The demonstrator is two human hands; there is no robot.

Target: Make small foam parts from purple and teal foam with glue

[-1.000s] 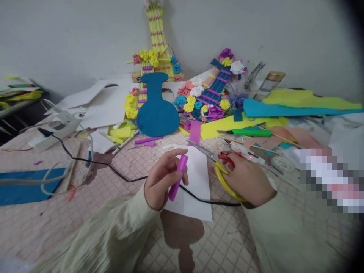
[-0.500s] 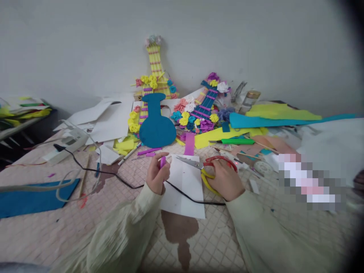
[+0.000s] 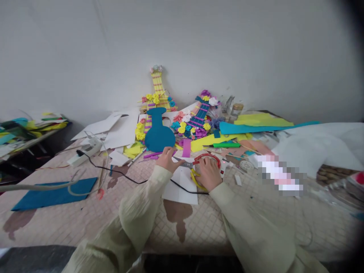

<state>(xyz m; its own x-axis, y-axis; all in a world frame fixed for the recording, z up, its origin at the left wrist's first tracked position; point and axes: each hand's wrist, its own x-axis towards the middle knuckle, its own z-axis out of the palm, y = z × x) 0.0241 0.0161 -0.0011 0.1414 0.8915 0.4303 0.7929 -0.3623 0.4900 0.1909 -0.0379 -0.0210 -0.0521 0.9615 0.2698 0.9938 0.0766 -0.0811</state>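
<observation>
My right hand [image 3: 209, 175] is closed around the red and yellow handles of a pair of scissors [image 3: 185, 164]. The grey blades point left, toward my left hand [image 3: 167, 160]. That hand has curled fingers, its thumb stretching toward the blades; whatever lies in its fingers is hidden. Under both hands lies a white sheet of paper [image 3: 182, 193], crossed by a black cable [image 3: 186, 189]. Just beyond the left hand a blue guitar-shaped cutout [image 3: 159, 134] leans upright. To its right is a purple strip [image 3: 186, 148].
Decorated guitar-like crafts [image 3: 200, 115] with paper flowers lean at the wall. A power strip [image 3: 85, 153] and blue sheet [image 3: 57, 193] lie left. A green cutter [image 3: 226, 145], tape roll [image 3: 247, 165] and white plastic [image 3: 307, 144] are on the right.
The view has tilted up and shifted. My left hand has turned and come closer to the scissor blades; the purple piece seen in its fingers before is out of sight. My right hand still grips the scissors.
</observation>
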